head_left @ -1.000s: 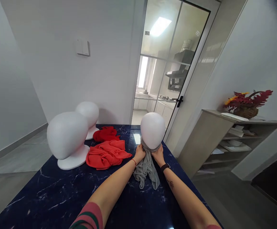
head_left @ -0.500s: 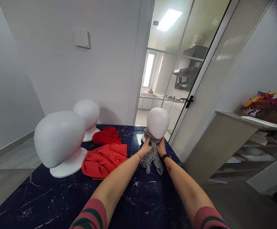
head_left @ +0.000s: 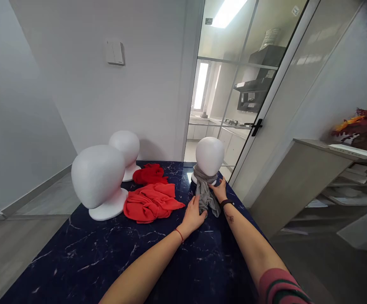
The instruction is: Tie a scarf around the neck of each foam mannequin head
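Fingers of left hand (head_left: 193,216) and right hand (head_left: 219,191) rest flat (unclenched) on grey scarf (head_left: 204,192).

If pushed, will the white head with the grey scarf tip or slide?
Probably light: the foam head looks like polystyrene, so it may slide on the glossy table. Its wide top over a small base suggests easy tipping. The grey scarf hangs limp, likely floppy.

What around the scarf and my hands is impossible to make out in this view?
Head view:
- Base of the foam head: mostly covered by the grey scarf and the right hand.
- Right hand's fingers: whether they pinch the scarf is too small to tell.
- Scarf's lower end: partly hidden by the left hand.
- The flower basket: cut off by the right edge.
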Available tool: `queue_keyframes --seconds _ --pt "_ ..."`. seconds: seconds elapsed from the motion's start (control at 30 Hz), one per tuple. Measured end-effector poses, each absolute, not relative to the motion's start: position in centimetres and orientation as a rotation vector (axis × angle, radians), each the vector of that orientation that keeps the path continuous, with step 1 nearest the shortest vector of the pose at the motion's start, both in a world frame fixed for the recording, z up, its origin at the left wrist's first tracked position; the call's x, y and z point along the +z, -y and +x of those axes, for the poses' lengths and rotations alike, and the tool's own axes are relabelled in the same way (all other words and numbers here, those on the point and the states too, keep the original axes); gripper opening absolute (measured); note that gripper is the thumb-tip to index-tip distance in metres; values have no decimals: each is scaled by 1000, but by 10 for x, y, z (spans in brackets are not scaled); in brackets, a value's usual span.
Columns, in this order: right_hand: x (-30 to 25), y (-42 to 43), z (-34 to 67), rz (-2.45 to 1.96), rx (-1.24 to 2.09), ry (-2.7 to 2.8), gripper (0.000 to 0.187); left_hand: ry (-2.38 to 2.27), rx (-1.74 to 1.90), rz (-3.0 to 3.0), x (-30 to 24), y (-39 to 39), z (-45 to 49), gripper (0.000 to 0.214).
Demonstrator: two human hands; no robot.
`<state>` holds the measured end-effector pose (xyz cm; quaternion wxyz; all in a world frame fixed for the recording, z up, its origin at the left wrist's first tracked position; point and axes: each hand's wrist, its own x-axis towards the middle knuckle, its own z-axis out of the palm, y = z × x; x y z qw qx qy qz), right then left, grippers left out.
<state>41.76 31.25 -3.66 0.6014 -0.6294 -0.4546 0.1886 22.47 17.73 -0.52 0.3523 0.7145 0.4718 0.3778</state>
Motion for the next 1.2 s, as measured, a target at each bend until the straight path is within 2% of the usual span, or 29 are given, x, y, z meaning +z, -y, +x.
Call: queue_keyframes --seconds 0.07,0.27,0.4,0.5,0.6,0.7,0.83,1.2 --pt "-35 -296 421 -1449 521 931 93 -1179 996 1908 1 -151 202 63" --pt "-34 -206 394 -1476 590 823 57 -1052 1003 2230 14 -66 126 45" --pt "-27 -124 316 -1389 686 968 45 -1170 1029 2399 13 -29 79 38" --pt "-17 -71 240 -1178 899 1299 34 -1343 1056 2414 10 -16 53 30" --pt "-10 -39 176 -1042 1206 1409 25 -1503 1106 2350 7 -7 34 22" --pt "-13 -28 138 -1031 1257 1420 14 -1578 1186 2228 4 -5 19 19" --pt "-21 -23 128 -994 1128 1510 13 -1572 1259 2054 3 -8 10 18" --pt "-20 -13 146 -943 1059 1667 17 -1406 1189 2149 3 -6 12 17"
